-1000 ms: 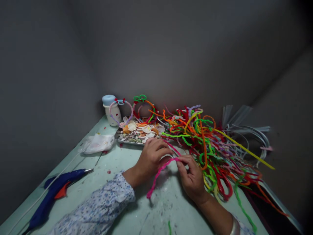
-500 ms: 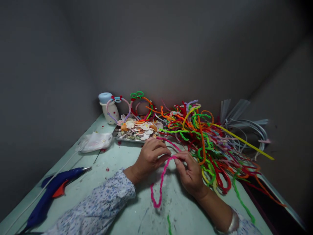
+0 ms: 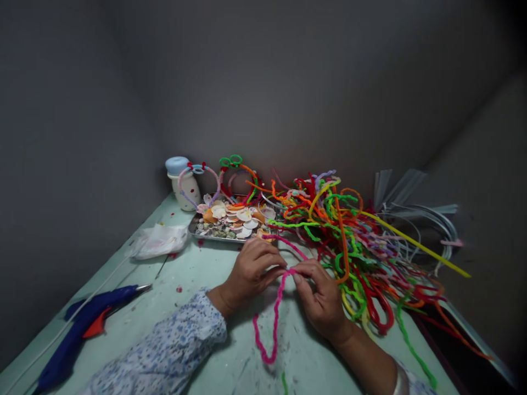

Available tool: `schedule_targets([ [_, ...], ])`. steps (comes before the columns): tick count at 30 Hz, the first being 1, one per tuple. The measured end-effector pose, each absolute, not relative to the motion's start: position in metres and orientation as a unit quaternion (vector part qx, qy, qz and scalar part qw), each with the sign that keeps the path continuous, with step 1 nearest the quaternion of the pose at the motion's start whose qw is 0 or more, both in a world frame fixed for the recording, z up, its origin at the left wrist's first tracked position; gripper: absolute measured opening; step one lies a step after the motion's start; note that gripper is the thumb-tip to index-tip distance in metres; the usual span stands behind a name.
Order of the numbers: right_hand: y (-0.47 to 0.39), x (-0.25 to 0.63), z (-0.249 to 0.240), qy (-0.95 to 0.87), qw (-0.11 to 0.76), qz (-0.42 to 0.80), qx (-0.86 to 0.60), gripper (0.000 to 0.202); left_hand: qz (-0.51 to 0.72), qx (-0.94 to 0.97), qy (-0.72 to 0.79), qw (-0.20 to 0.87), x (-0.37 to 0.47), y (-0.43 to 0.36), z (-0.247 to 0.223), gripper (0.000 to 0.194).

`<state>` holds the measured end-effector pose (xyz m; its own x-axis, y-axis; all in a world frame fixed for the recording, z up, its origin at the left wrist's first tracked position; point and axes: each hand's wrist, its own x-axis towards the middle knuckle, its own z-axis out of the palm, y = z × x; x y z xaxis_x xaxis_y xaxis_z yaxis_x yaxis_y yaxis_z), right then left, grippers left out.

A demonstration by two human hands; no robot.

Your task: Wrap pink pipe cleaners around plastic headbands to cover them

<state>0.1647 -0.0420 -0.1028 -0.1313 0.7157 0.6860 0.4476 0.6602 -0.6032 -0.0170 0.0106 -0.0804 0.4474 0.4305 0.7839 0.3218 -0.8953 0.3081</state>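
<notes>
While the left hand (image 3: 257,267) has fingers nearly together (can't tell if gripping), the pink pipe cleaner (image 3: 275,318) dangles between the hands, long part mostly straight down, and the right hand (image 3: 323,299) is closest, fingers pinching it up top.

We see a hot-pink stem (image 3: 276,318) over a pale mint table (image 3: 218,266) flecked with red. Our left sleeve (image 3: 164,348) is white, patterned in small blue marks. Toward the left edge, the gun (image 3: 71,344) is dark blue with an orange-red trigger (image 3: 96,324) and silver tip (image 3: 144,287). At the far left corner, the jar (image 3: 186,192) is cream with red spots, its lid (image 3: 177,165) light blue. Along the far edge, we find a silver tray (image 3: 216,238) and white and orange shells (image 3: 242,215). Toward the right edge, the pile (image 3: 341,225) mixes red, orange, green, yellow and lilac.
</notes>
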Motion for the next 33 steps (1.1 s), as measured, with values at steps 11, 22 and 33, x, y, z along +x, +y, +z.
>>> schedule_targets([
  [11,-0.0412,0.1654,-0.102,-0.744,0.53,0.128,-0.386,0.016,0.476,0.85,0.219,0.058,-0.0169,0.0107,-0.0799,0.011],
  [22,-0.0404,0.1656,-0.1031,-0.746,0.525,0.128,-0.389,0.016,0.466,0.85,0.231,0.079,-0.0172,0.0081,-0.082,0.009],
  [33,-0.0394,0.1646,-0.0987,-0.753,0.524,0.108,-0.382,0.018,0.45,0.844,0.246,0.158,-0.0146,0.0048,-0.0773,0.008],
])
